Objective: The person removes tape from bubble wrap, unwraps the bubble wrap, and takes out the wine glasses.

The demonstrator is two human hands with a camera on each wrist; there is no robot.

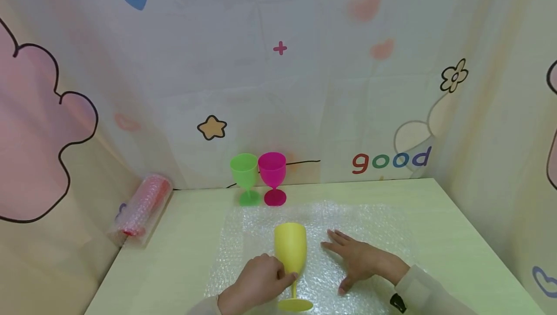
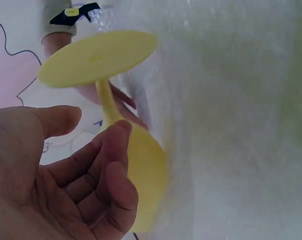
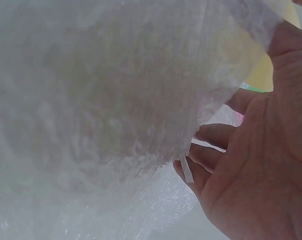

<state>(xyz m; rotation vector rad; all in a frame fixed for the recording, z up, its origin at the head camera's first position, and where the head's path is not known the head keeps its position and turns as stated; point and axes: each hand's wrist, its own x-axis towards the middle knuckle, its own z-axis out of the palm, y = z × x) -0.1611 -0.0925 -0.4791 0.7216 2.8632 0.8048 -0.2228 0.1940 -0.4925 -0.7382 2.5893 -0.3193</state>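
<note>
A yellow plastic goblet (image 1: 290, 247) lies on a sheet of bubble wrap (image 1: 348, 218), its foot towards me and its bowl pointing away. My left hand (image 1: 263, 278) is beside its stem with the fingers loosely curled. In the left wrist view, a gap shows between the thumb (image 2: 66, 120) and the index finger, with the stem (image 2: 106, 100) just beyond them. To the right of the goblet, my right hand (image 1: 361, 259) rests on the bubble wrap with fingers spread. Blurred wrap (image 3: 126, 90) covers much of the right wrist view, close to the spread fingers (image 3: 213, 135).
A green goblet (image 1: 245, 170) and a magenta goblet (image 1: 272, 170) stand side by side at the table's back edge. At the back left corner lies a wrapped pinkish-red roll (image 1: 145, 206). Printed cloth (image 1: 304, 102) hangs behind the pale table (image 1: 165, 266).
</note>
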